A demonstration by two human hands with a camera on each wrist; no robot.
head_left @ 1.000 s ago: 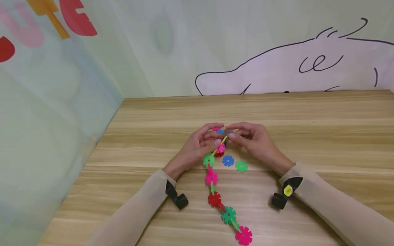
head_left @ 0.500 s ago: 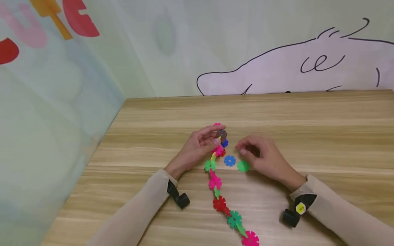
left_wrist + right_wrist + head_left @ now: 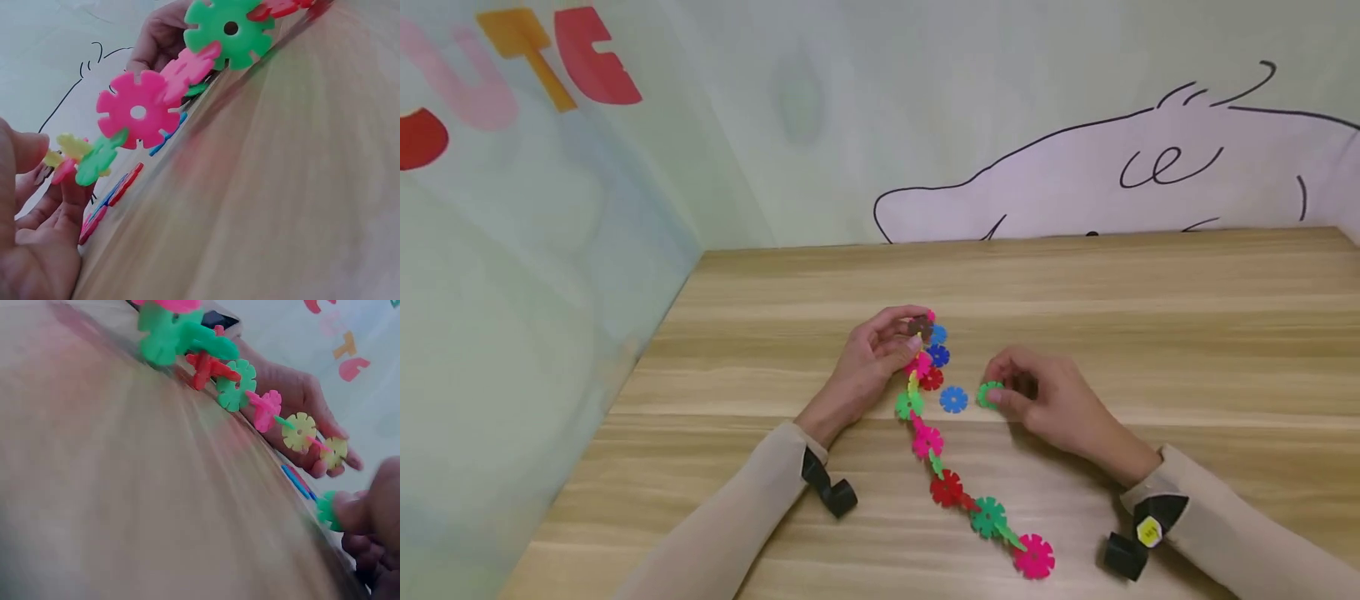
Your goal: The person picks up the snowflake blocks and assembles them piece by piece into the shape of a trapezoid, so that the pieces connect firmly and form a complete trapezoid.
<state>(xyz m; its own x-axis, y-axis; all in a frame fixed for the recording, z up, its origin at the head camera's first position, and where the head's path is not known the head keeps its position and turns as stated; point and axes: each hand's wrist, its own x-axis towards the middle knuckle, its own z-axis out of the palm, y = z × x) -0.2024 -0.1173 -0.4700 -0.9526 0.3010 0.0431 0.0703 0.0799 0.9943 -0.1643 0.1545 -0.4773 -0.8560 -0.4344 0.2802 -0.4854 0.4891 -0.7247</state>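
Observation:
My left hand (image 3: 872, 358) pinches the far end of a chain of notched plastic snowflake discs, near a brown disc (image 3: 920, 326). From there the chain, with a pink disc (image 3: 928, 442) partway along, runs toward me to a larger pink disc (image 3: 1034, 557). In the left wrist view, the thumb lies beside a yellow disc (image 3: 74, 145), with this stretch of chain raised over the table. To the right, my right hand (image 3: 1052, 400) pinches a single green snowflake disc (image 3: 987, 395) between thumb and fingers. The right wrist view shows that green disc (image 3: 326, 511) at the thumb tip.
A loose light blue disc (image 3: 953, 399) lies between the hands on the wooden table (image 3: 760, 333). Beside the left fingertips are a red disc (image 3: 932, 379), a dark blue disc (image 3: 937, 356) and another blue disc (image 3: 938, 334). A printed wall (image 3: 790, 125) stands behind the table.
My right hand has left the chain's far end, moved right and toward me, and taken hold of the green disc. The chain's near end has swung right; the left hand keeps its hold.

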